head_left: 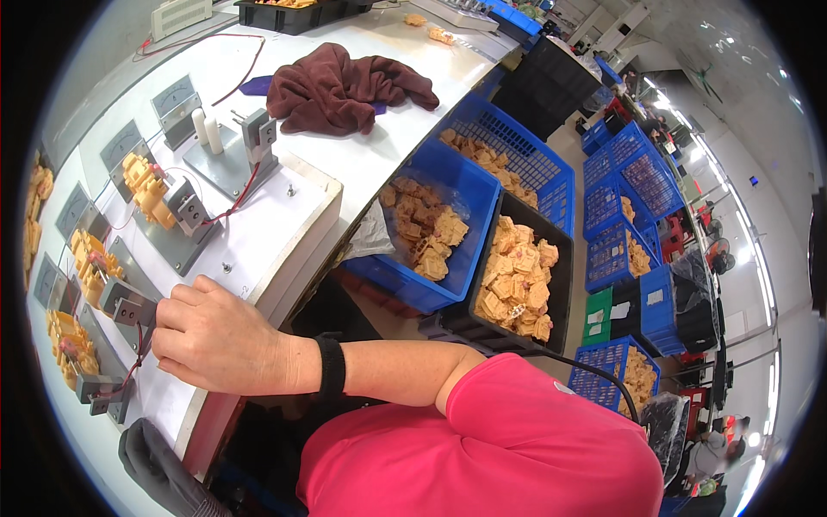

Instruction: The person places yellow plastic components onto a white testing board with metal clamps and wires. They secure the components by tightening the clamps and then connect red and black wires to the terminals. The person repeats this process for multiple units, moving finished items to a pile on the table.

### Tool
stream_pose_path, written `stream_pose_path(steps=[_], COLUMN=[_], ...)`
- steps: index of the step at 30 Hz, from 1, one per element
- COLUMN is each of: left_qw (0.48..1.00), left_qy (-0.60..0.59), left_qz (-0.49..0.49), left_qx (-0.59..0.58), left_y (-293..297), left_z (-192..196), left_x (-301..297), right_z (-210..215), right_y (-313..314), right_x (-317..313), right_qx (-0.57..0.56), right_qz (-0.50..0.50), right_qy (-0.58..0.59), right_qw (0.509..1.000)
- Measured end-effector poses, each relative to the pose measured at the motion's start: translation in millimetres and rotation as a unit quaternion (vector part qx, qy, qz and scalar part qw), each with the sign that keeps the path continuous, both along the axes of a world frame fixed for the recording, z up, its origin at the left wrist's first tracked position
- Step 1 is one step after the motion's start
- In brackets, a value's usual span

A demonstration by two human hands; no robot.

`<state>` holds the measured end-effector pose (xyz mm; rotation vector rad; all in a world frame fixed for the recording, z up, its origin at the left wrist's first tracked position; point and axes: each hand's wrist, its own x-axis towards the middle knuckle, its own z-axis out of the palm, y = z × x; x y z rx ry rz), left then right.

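My right hand (226, 338) is closed, with its fingers curled, over the bench's front edge. What the fingers hold, if anything, is hidden. Just beyond the knuckles stands a test fixture with a grey clamp block (127, 303) and a yellow moulded plastic part (93, 265). Similar yellow parts sit on the fixtures beside it, one farther back (148, 191) and one nearer (71, 346). The farthest fixture (226, 155) carries two white posts and no yellow part. A dark grey shape (155, 457) at the lower left may be my gloved left hand; its fingers cannot be made out.
Analog meters (175, 102) line the back of the white bench (297, 164), with red wires to the fixtures. A brown cloth (340, 90) lies farther along. Right of the bench, a blue bin (482, 258) and a black crate (564, 297) hold yellow parts.
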<state>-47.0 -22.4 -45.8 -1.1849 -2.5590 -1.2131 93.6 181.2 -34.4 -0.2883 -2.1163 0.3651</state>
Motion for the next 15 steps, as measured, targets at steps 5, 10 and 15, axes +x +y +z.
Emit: stream_pose_path(steps=[5,10,15], left_qw=[1.0,1.0,1.0], left_qy=[-0.009,-0.005,-0.016], left_qz=[0.004,-0.007,-0.004], left_qx=[0.001,0.011,0.019], left_y=[0.7,4.4,7.3], left_z=[1.6,0.8,4.3], left_x=[2.2,2.9,4.5], right_z=[0.1,1.1,3.8], right_y=[-1.1,1.8,4.6], right_x=[0.7,3.7,1.9], right_qx=[0.001,0.002,0.002], right_qz=[-0.001,-0.004,0.001], right_qy=[0.001,0.002,0.005], right_qw=[1.0,1.0,1.0])
